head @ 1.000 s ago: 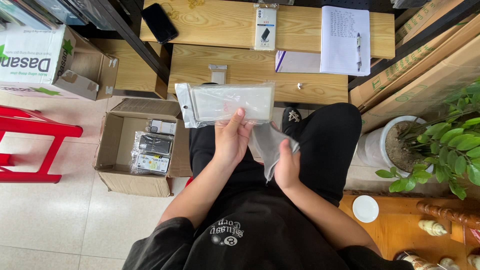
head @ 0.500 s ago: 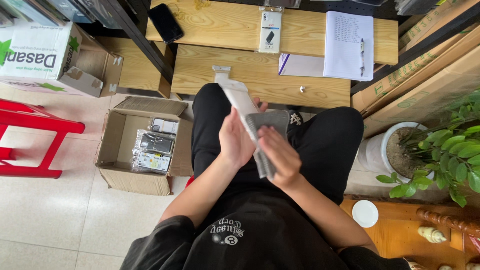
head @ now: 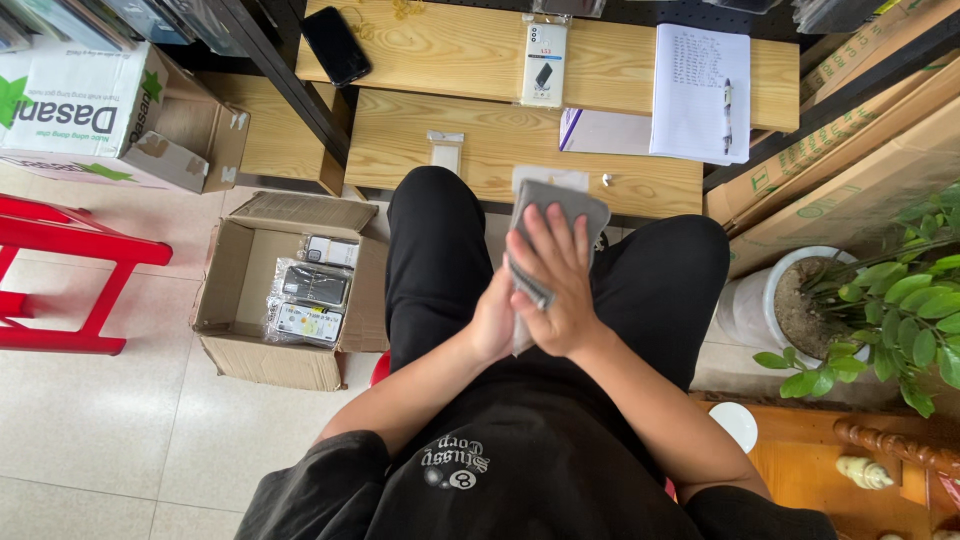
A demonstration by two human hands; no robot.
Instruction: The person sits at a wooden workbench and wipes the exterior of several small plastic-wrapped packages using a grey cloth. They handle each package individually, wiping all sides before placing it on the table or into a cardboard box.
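Above the lap, the right hand (head: 555, 285) lay flat with fingers spread over a grey rectangular phone case in a clear plastic sleeve (head: 560, 205), pressing it against the left hand (head: 492, 325), which supported it from beneath; whether the left fingers curled around it could not be told. On the tiled floor to the left stood an open brown cardboard box (head: 232, 330), holding several phone cases wrapped in clear plastic (head: 310, 290). Ahead, a pale wooden bench (head: 480, 150) carried a black phone (head: 336, 45), a white packaged case (head: 545, 62) and a lined notepad with a pen (head: 700, 92).
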